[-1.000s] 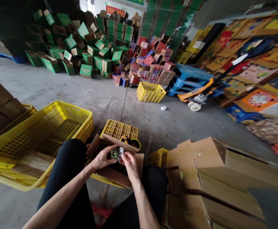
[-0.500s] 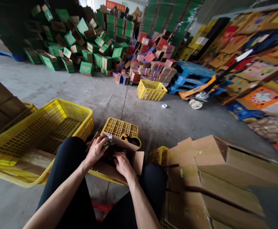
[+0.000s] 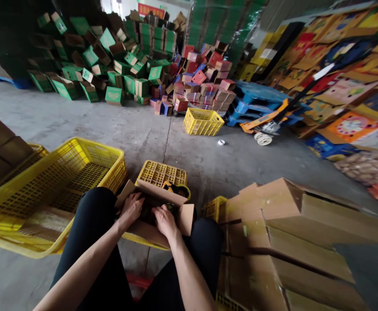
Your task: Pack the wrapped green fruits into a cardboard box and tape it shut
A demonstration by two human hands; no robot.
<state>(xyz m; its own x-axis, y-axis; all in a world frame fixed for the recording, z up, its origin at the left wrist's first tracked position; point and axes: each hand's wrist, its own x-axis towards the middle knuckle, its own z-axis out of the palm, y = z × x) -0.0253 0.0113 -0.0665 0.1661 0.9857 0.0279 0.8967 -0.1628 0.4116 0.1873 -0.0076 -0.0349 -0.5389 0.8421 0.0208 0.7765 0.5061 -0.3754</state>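
An open brown cardboard box (image 3: 163, 198) rests between my knees on a small yellow crate (image 3: 162, 173). My left hand (image 3: 131, 208) and my right hand (image 3: 164, 219) both reach down into the box, fingers curled over its dark contents. What the fingers hold, if anything, is hidden inside the box. A yellow and black tape dispenser (image 3: 177, 189) lies at the box's far right corner.
A large yellow crate (image 3: 88, 151) lies tilted at my left beside brown cartons (image 3: 1, 144). Stacked flat cartons (image 3: 292, 233) stand at my right. Across the concrete floor are a yellow crate (image 3: 203, 122), a tape roll (image 3: 221, 142), a pallet jack (image 3: 266, 127) and heaps of green boxes (image 3: 111, 69).
A second ago both hands held a small shiny item above the box. They have since lowered it into the box and now press down inside.
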